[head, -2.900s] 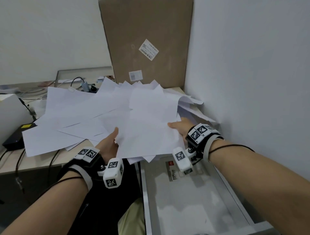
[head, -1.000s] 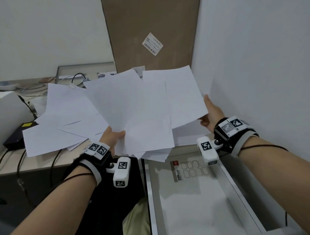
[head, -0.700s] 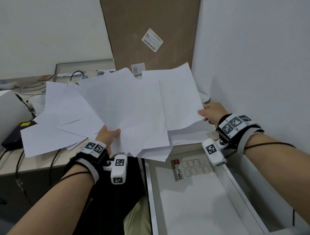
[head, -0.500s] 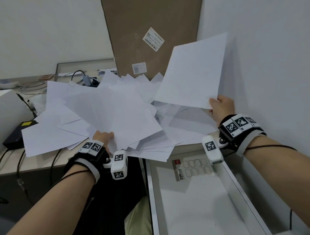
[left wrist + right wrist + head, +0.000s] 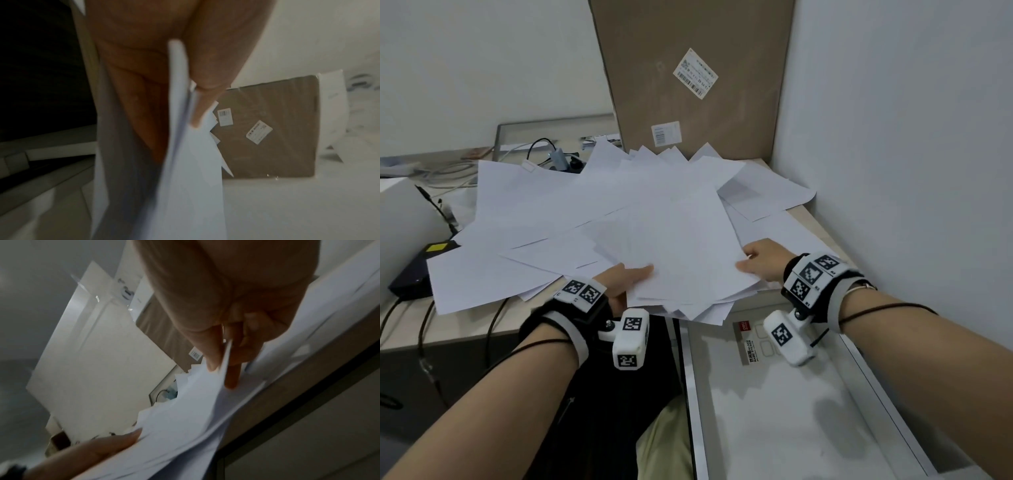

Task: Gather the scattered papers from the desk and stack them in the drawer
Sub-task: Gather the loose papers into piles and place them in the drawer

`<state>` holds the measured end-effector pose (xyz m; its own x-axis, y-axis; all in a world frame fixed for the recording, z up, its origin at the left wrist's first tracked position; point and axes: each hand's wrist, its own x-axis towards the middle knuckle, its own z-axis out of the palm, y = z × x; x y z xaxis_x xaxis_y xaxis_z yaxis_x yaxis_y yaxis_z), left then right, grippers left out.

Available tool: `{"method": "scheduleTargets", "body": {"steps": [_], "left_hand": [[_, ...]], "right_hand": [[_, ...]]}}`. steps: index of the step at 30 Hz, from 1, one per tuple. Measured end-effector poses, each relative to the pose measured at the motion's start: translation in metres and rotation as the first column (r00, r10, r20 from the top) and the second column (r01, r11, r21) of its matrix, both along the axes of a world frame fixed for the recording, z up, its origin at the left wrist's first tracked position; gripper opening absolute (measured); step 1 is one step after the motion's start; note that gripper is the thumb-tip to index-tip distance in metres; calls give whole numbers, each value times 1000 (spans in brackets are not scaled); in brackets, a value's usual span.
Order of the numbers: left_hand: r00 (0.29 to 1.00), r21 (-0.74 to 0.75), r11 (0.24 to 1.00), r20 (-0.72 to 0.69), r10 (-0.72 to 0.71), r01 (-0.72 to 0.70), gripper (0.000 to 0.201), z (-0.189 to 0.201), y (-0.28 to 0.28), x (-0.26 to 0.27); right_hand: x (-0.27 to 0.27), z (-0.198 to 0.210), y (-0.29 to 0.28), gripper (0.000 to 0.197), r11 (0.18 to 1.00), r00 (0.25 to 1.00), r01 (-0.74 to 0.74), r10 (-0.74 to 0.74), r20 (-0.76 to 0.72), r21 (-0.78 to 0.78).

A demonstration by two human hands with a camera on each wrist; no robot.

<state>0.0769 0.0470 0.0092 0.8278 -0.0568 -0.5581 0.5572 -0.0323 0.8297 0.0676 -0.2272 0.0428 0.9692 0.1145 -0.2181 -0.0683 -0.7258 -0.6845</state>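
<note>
White papers (image 5: 674, 246) fan loosely mid-frame; left hand (image 5: 625, 279) and right hand (image 5: 762, 260) both pinch the bundle's near edge. The sheet raised upper right moments ago is down.

Two hands (image 5: 626, 279), one open drawer (image 5: 774, 404), one cardboard box (image 5: 688, 78) bearing two labels, papers (image 5: 585, 219) too many and overlapped to count.

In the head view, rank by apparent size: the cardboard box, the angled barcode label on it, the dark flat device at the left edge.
1. cardboard box, by far the largest.
2. dark flat device, partly hidden under papers.
3. angled barcode label, smallest.
</note>
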Motion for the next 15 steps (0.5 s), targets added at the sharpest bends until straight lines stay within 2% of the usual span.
{"method": "scheduleTargets", "body": {"steps": [1, 3, 4, 5, 6, 9, 11, 12, 15], "left_hand": [[999, 83, 997, 41, 0, -3, 71, -3, 1, 4], [986, 229, 971, 161, 36, -73, 60, -5, 4, 8], [978, 243, 964, 201, 60, -109, 57, -6, 8, 11], [971, 239, 963, 230, 70, -126, 55, -7, 13, 14], [960, 175, 974, 263, 93, -142, 53, -3, 16, 12], [923, 66, 987, 367, 116, -150, 44, 13, 18, 6], [895, 0, 996, 441, 75, -84, 42, 33, 12, -3], [879, -26, 999, 473, 51, -44, 41, 46, 8, -7], [842, -22, 1000, 539, 9, 3, 42, 71, 1, 0]], "right_hand": [[0, -3, 2, 22, 1000, 1000, -7, 7, 8, -10], [1, -5, 3, 9, 1000, 999, 24, -24, 39, -11], [3, -6, 3, 12, 999, 996, 51, -52, 68, 7], [5, -7, 2, 29, 994, 991, 100, -104, 79, 46], [8, -5, 0, 42, 983, 982, 154, -164, 97, 99], [17, 10, -5, 66, 927, 955, 235, -277, 110, 294], [21, 25, -8, 77, 866, 965, 205, -258, 56, 455], [25, 33, -10, 74, 823, 976, 158, -215, 43, 545], [26, 62, -8, 34, 718, 985, 22, -133, 106, 696]]}}
